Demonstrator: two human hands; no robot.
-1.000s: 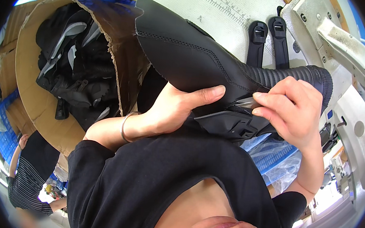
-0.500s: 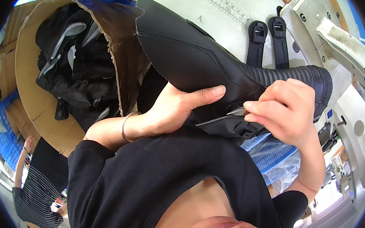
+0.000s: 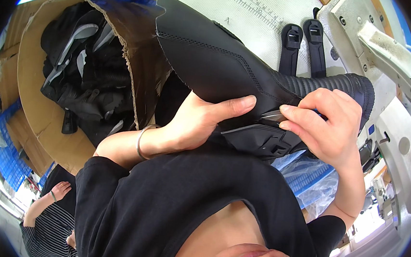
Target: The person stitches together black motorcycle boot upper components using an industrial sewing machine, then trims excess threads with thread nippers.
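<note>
A black boot upper [image 3: 220, 64] with stitched seams and a ribbed section stretches across in front of me. My left hand [image 3: 201, 116] grips its lower edge, thumb on top and the other fingers hidden beneath. Between thumb and fingertips, my right hand [image 3: 324, 123] pinches a small pointed silver metal tool [image 3: 272, 116]; most of it is hidden in the hand. The tool's tip meets the upper just above a black buckle piece [image 3: 257, 141] along the lower side.
A cardboard box [image 3: 30, 110] of black boot parts [image 3: 91, 83] stands at the left. Two black buckle straps [image 3: 290, 48] lie on the pale ruled worktop [image 3: 229, 9]. White machinery [image 3: 390, 51] rises at the right, beside a blue crate [image 3: 310, 178]. Another person [image 3: 51, 213] is at lower left.
My right hand has shifted slightly right and up with the metal tool, and the buckle piece shows more fully. My left hand stays nearly still. The other person's arm has come down.
</note>
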